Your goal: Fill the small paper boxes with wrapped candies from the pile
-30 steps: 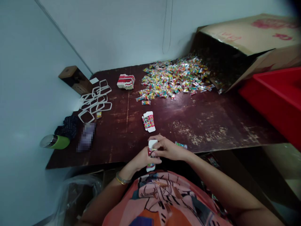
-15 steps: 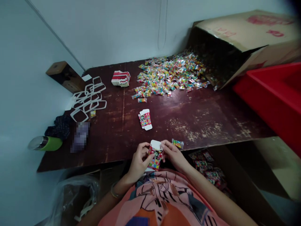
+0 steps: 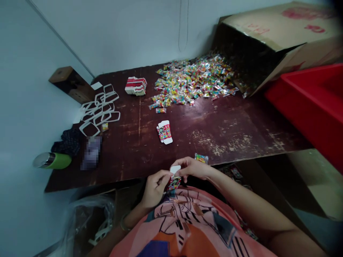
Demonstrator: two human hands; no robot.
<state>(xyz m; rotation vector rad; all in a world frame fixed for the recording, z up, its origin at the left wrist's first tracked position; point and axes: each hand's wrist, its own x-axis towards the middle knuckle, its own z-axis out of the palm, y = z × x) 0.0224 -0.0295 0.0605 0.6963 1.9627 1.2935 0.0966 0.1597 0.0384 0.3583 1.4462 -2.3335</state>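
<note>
Close to my body, at the table's front edge, I hold a small printed carton with a white end flap standing up. My left hand is closed on its left side. My right hand pinches at the white flap from the right, its fingers partly covering the carton. Just beyond the right hand lies a wrapped candy packet at the edge. Farther in, flat cartons of the same print rest on the brown table.
A heap of wrapped candies spreads at the back, beside an open cardboard box. A red bin juts in at right. Stacked cartons, white frames and a green bottle are on the left. Below the edge are more printed packs.
My right hand has moved left over the top of the carton and now covers part of it, at the white flap. The left hand still grips the carton's side. The view has shifted slightly.
</note>
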